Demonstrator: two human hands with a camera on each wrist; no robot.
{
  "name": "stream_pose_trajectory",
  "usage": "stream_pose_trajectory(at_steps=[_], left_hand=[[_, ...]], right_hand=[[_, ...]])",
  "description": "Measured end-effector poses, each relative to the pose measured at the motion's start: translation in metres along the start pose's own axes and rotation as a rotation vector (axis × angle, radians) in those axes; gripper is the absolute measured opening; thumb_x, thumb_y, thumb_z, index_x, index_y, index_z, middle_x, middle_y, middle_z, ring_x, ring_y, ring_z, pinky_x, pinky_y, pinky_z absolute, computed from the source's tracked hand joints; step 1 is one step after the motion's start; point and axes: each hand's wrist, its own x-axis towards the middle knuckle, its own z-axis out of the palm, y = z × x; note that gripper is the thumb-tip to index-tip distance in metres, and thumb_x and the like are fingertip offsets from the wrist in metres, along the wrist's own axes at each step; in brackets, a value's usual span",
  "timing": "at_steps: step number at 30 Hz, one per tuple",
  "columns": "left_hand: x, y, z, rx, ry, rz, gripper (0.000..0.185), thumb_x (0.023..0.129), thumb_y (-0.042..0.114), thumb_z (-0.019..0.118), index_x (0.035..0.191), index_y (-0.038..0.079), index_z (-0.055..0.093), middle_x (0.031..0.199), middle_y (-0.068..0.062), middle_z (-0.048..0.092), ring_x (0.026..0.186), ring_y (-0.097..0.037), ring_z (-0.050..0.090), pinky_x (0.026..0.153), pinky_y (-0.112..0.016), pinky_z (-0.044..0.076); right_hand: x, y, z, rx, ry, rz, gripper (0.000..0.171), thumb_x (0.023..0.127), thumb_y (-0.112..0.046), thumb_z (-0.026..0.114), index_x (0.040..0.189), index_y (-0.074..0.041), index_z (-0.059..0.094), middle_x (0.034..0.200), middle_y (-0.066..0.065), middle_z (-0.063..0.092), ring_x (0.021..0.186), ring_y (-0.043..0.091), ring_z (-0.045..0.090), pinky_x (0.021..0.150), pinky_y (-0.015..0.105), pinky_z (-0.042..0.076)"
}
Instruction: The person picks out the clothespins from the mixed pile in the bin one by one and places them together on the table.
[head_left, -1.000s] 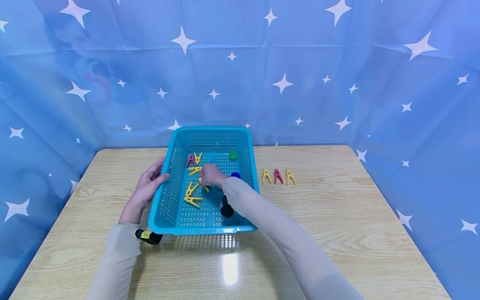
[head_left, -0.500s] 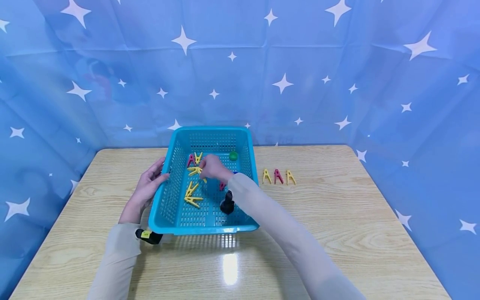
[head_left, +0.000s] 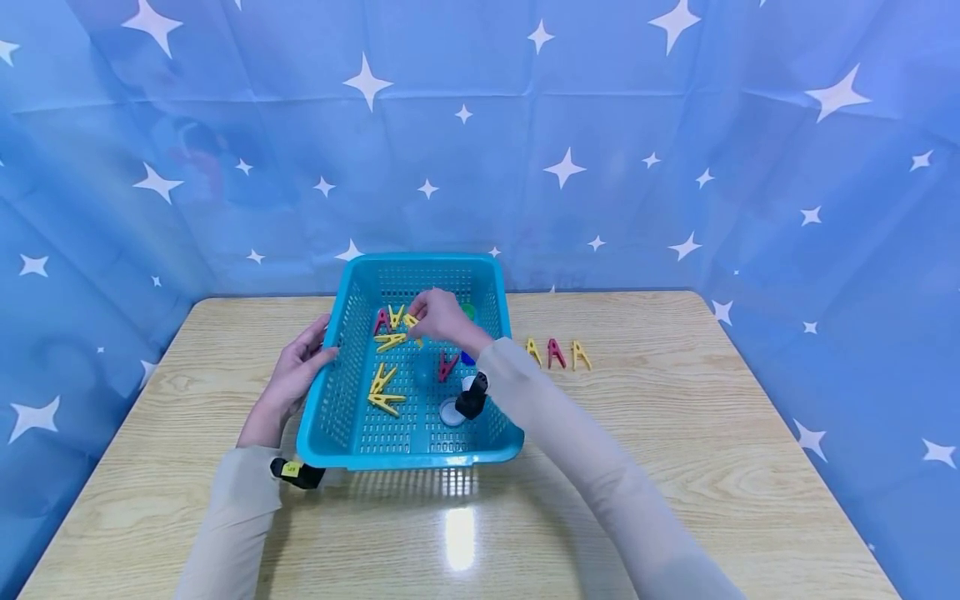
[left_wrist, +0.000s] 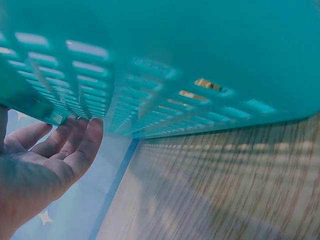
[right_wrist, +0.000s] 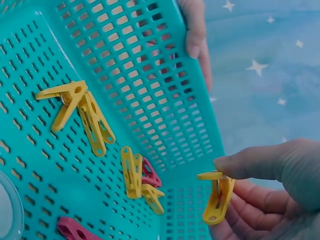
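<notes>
**A:** Start close in. What is the right hand [head_left: 442,318] doing?

**B:** It is raised inside the turquoise basket [head_left: 408,454], with thumb and fingers pinched on a yellow clothespin [right_wrist: 216,197]. In the right wrist view the peg hangs from the thumb tip, clear of the basket floor.

**A:** And directly under that hand?

**B:** Just below and toward the person lies a red clothespin [head_left: 447,365], with a blue cap [head_left: 468,358] beside it. Nearer still to the person there is a white round lid [head_left: 451,411] on the basket floor, next to the black wrist camera.

**A:** To the left of the hand?

**B:** Loose yellow clothespins [head_left: 385,390] lie on the mesh, and further back a small heap of a red and two yellow pegs [right_wrist: 141,179]. A green cap [head_left: 469,311] sits just behind the right hand, partly hidden by it.

**A:** The other hand?

**B:** The left hand [head_left: 296,375] rests outside the basket against its left wall. The fingers [left_wrist: 80,145] are nearly straight and lie flat on the lattice, not curled round anything.

**A:** Anything beyond the basket?

**B:** To the right of the right hand, on the wooden table [head_left: 675,433], three pegs stand in a row: yellow, red, yellow [head_left: 557,353]. Behind everything hangs a blue star-printed cloth [head_left: 600,125].
</notes>
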Motion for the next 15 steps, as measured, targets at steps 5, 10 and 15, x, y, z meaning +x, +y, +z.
stream_pose_trajectory(at_steps=[5, 10, 15], left_hand=[[0.0, 0.0, 0.0, -0.003, -0.003, -0.006, 0.062, 0.099, 0.018, 0.049, 0.152, 0.015, 0.017, 0.146, -0.021, 0.031, 0.125, -0.041, 0.04, 0.084, -0.031, 0.052], [-0.001, 0.001, 0.001, 0.001, -0.003, -0.008, 0.062, 0.099, 0.018, 0.049, 0.152, 0.016, 0.016, 0.147, -0.021, 0.031, 0.124, -0.041, 0.041, 0.082, -0.029, 0.052], [-0.001, 0.001, 0.001, 0.006, 0.003, -0.014, 0.062, 0.099, 0.019, 0.049, 0.152, 0.016, 0.017, 0.147, -0.021, 0.031, 0.124, -0.041, 0.041, 0.082, -0.028, 0.052]], right_hand=[[-0.004, 0.0, -0.01, -0.016, 0.004, -0.008, 0.03, 0.083, -0.008, 0.071, 0.112, -0.003, 0.063, 0.109, 0.009, 0.059, 0.099, 0.022, 0.055, 0.084, 0.034, 0.049], [-0.009, 0.001, -0.02, -0.013, 0.015, -0.003, 0.032, 0.083, -0.01, 0.072, 0.113, -0.004, 0.062, 0.108, 0.007, 0.059, 0.099, 0.02, 0.054, 0.084, 0.033, 0.049], [-0.014, 0.001, -0.029, -0.028, 0.027, 0.01, 0.032, 0.083, -0.011, 0.072, 0.112, -0.005, 0.063, 0.106, 0.006, 0.06, 0.098, 0.02, 0.054, 0.083, 0.032, 0.049]])
